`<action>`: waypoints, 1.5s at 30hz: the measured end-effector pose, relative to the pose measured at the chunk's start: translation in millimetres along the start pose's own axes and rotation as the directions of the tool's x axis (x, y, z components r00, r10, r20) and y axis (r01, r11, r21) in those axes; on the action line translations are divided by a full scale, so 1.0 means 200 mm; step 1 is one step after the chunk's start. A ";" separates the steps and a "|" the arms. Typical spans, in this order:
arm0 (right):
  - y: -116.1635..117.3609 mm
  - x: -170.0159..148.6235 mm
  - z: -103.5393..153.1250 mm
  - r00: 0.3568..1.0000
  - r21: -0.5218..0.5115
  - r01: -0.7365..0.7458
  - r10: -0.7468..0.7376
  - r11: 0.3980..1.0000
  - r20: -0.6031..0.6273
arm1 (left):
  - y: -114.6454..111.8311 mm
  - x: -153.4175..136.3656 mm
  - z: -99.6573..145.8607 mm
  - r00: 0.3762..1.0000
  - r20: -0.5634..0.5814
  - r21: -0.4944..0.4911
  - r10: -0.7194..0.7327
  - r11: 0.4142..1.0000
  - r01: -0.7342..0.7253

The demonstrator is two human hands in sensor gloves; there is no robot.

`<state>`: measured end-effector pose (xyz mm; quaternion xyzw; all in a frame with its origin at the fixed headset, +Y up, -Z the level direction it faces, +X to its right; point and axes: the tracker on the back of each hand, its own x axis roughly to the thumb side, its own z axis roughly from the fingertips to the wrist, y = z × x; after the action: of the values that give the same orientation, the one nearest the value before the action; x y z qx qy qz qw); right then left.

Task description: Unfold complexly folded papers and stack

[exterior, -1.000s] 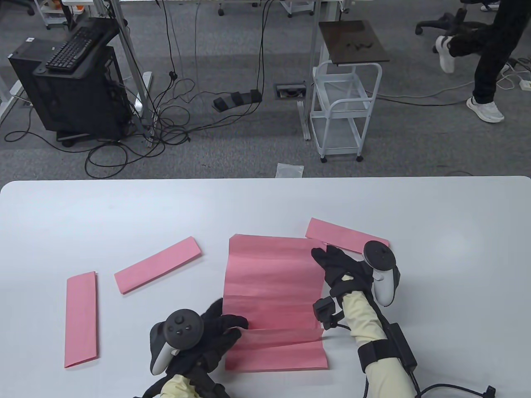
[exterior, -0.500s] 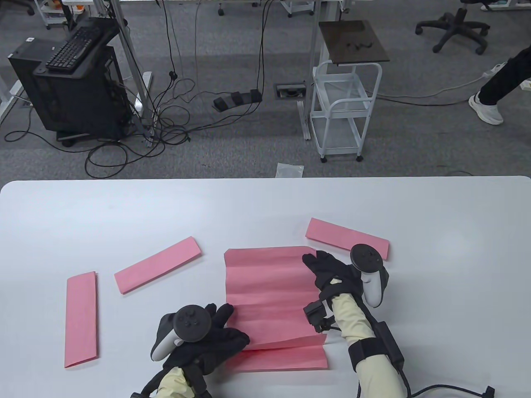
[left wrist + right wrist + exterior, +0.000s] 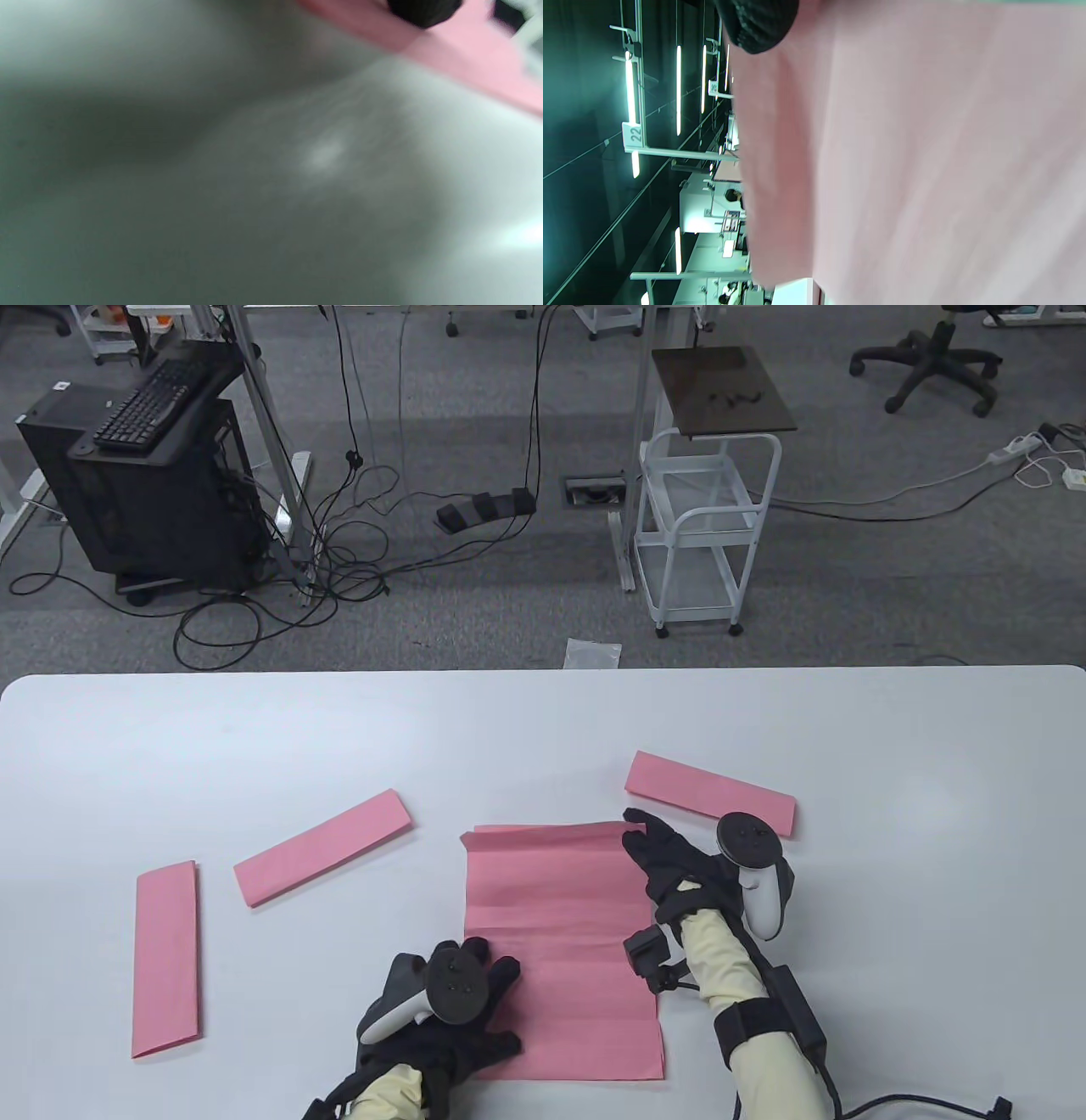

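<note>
— Paper first: where does the big pink creased sheet of paper (image 3: 560, 950) lie?
— Spread open on the white table (image 3: 543, 729), near its front edge, between the two gloved hands. Its far edge curls up a little.

— And the left hand (image 3: 450, 1010)?
— It rests on the sheet's near left part, fingers straight and spread, pressing the paper flat. In the left wrist view a dark fingertip (image 3: 424, 10) sits on the pink sheet; the rest there is blurred.

— The right hand (image 3: 670, 861)?
— At the sheet's far right corner, fingers stretched out along the edge and touching it. Whether the thumb pinches the paper under them I cannot tell. The right wrist view shows one fingertip (image 3: 759, 21) against pink paper.

— Other papers?
— Three folded pink paper strips: one (image 3: 711, 792) just beyond the right hand, apart from the sheet; one slanted strip (image 3: 322, 848) left of the sheet; one upright strip (image 3: 166, 959) further left, near the table's left side
</note>
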<state>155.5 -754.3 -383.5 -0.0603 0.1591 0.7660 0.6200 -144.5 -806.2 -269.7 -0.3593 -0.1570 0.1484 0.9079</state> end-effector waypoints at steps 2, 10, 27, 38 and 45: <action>0.02 0.01 0.02 0.996 0.037 -0.081 0.080 0.996 0.048 | -0.01 -0.01 0.00 1.000 -0.006 -0.022 -0.019 1.000 0.019; 0.30 -0.07 0.28 0.636 0.229 -0.770 0.686 0.596 0.354 | -0.01 0.00 0.00 0.999 -0.015 -0.033 -0.036 0.999 0.036; 0.22 -0.35 0.43 0.437 0.392 -0.867 0.849 0.308 0.299 | -0.02 0.01 0.00 0.997 -0.054 -0.029 -0.057 0.998 0.055; 0.25 -0.34 0.48 0.442 0.317 -0.886 0.822 0.338 0.360 | -0.02 0.01 -0.01 0.997 -0.052 -0.033 -0.059 0.998 0.058; 0.45 -0.28 0.43 0.452 0.367 -0.877 0.788 0.310 0.417 | -0.03 0.01 -0.01 0.997 -0.053 -0.040 -0.063 0.997 0.061</action>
<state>89.9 -794.7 -271.5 0.2678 0.3235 0.8978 0.1326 -141.5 -809.8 -266.6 -0.3757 -0.1460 0.1073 0.9089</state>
